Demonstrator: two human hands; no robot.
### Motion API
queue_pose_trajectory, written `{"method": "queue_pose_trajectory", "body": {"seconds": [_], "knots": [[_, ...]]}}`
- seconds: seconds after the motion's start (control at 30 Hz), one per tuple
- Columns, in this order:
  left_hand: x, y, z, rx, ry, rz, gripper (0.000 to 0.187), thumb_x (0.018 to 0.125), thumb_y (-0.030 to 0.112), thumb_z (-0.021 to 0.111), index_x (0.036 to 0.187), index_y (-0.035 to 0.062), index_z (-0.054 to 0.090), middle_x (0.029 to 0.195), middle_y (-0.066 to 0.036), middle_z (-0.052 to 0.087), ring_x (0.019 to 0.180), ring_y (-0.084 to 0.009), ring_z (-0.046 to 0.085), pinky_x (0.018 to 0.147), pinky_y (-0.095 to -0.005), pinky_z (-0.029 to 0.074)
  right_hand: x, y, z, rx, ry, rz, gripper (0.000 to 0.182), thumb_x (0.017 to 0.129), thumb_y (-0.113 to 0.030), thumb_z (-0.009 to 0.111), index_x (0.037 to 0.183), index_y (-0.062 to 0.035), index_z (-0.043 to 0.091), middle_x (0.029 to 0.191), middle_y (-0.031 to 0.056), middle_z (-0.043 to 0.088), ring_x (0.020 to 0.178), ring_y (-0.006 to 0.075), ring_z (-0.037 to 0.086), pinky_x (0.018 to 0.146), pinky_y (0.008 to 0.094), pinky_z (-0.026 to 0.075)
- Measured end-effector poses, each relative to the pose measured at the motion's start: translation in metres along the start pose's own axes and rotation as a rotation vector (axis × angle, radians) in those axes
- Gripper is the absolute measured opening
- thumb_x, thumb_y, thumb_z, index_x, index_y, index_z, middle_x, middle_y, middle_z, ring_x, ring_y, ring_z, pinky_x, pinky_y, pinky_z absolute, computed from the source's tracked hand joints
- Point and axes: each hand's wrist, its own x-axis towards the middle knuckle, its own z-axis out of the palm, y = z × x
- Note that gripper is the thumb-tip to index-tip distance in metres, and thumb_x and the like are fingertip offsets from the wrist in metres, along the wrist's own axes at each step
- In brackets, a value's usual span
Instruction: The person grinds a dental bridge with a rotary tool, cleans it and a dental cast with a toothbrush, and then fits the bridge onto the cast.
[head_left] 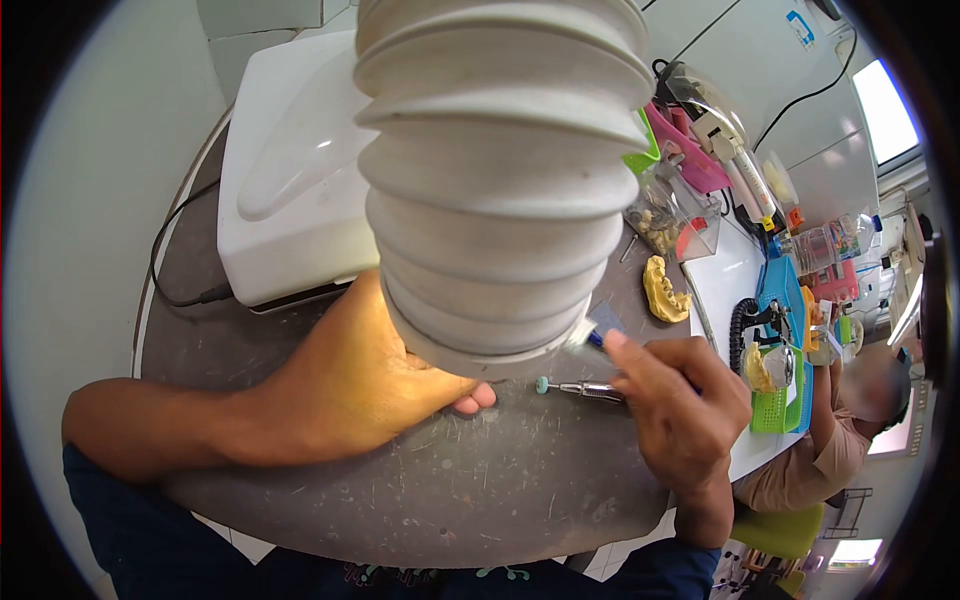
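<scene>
A wide ribbed white hose (500,180) hangs over the middle of the grey table (450,500). My left hand (380,375) reaches under its mouth, fingers mostly hidden behind the rim, so what it holds does not show. Two fingertips peek out below the rim. On the right, my right hand (680,395) pinches a small brush (594,337) with a blue handle, its pale, blurred bristles beside the hose's rim. A metal rotary handpiece (588,390) with a round teal tip lies on the table, partly behind my right hand.
A white machine housing (300,170) stands at the left with a black cable. A yellowish dental cast (664,290) lies right of the hose, near a clear box (680,215). Blue (778,285) and green baskets (775,408) stand farther right. Another person (815,460) sits beyond them.
</scene>
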Motion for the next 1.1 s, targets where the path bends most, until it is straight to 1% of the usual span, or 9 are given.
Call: {"method": "queue_pose_trajectory", "body": {"seconds": [0.13,0.23,0.33,0.4,0.5,0.6,0.7,0.83,1.1], "knots": [[0.001,0.0,-0.002,0.037,-0.057,0.026,0.02,0.087,-0.004,0.062,0.105,-0.0063,0.053,0.081,-0.007,0.064,0.072,-0.0103,0.063,0.066,-0.025,0.053,0.002,-0.003,-0.006,0.085,-0.077,0.062,0.043,0.071,-0.007,0.079,0.113,-0.0089,0.072,0.069,0.0029,0.057,0.055,0.0145,0.057,0.046,0.0285,0.044],[0.0,0.001,0.0,-0.027,-0.01,-0.012,0.018,0.088,-0.004,0.061,0.104,-0.0062,0.053,0.082,-0.007,0.064,0.072,-0.0101,0.062,0.065,-0.0252,0.052,0.001,-0.001,0.0,-0.049,-0.12,0.021,0.043,0.071,-0.006,0.079,0.113,-0.0079,0.072,0.069,0.0032,0.058,0.055,0.0146,0.057,0.046,0.0283,0.044],[0.001,-0.004,-0.002,-0.031,-0.023,0.008,0.016,0.088,-0.003,0.06,0.103,-0.0062,0.054,0.082,-0.007,0.064,0.072,-0.0098,0.062,0.064,-0.0247,0.052,0.0,0.0,-0.002,0.017,0.037,0.035,0.043,0.071,-0.005,0.078,0.113,-0.0068,0.071,0.069,0.0034,0.058,0.055,0.0145,0.057,0.045,0.0286,0.043],[0.001,-0.002,-0.003,0.032,-0.071,0.014,0.015,0.089,-0.003,0.06,0.103,-0.0061,0.055,0.082,-0.007,0.063,0.072,-0.0097,0.062,0.064,-0.0246,0.052,0.005,-0.005,-0.005,-0.005,-0.186,-0.021,0.043,0.072,-0.005,0.078,0.114,-0.0059,0.07,0.07,0.0038,0.059,0.055,0.0144,0.057,0.045,0.0283,0.043],[0.002,-0.003,-0.002,-0.011,-0.046,0.012,0.015,0.089,-0.002,0.06,0.103,-0.0062,0.054,0.081,-0.006,0.063,0.072,-0.0095,0.062,0.065,-0.0244,0.052,0.0,0.0,-0.002,-0.079,-0.029,-0.014,0.044,0.072,-0.005,0.078,0.115,-0.0064,0.07,0.069,0.0035,0.058,0.056,0.0142,0.058,0.046,0.0279,0.043],[0.001,-0.001,-0.002,0.021,-0.057,0.009,0.016,0.088,-0.003,0.062,0.101,-0.0056,0.054,0.079,-0.005,0.063,0.072,-0.0088,0.061,0.064,-0.0247,0.052,0.001,-0.005,-0.013,0.099,-0.136,0.037,0.043,0.073,-0.005,0.077,0.116,-0.0063,0.069,0.069,0.0036,0.057,0.056,0.0143,0.057,0.047,0.0285,0.044],[0.002,-0.004,0.0,-0.021,0.011,0.006,0.018,0.085,-0.004,0.065,0.099,-0.0051,0.055,0.079,-0.005,0.063,0.072,-0.0085,0.061,0.066,-0.0244,0.051,0.0,0.005,0.003,-0.154,-0.072,0.032,0.042,0.075,-0.005,0.076,0.116,-0.007,0.069,0.068,0.0039,0.057,0.053,0.0147,0.055,0.046,0.0296,0.043],[0.002,-0.009,-0.002,0.036,0.016,0.055,0.02,0.082,-0.004,0.068,0.097,-0.0044,0.055,0.079,-0.004,0.064,0.072,-0.0084,0.061,0.066,-0.0243,0.05,0.001,0.001,-0.01,0.037,-0.032,0.079,0.037,0.08,-0.005,0.072,0.116,-0.0047,0.068,0.064,0.0053,0.056,0.047,0.0149,0.052,0.043,0.029,0.039],[0.001,-0.007,-0.002,0.083,-0.003,0.029,0.023,0.08,-0.003,0.069,0.099,-0.0059,0.058,0.081,-0.006,0.068,0.073,-0.0076,0.062,0.065,-0.0237,0.049,-0.001,0.001,-0.008,-0.022,-0.098,-0.012,0.038,0.077,-0.006,0.073,0.115,-0.0053,0.069,0.064,0.0029,0.055,0.049,0.0129,0.053,0.043,0.0278,0.039]]}}
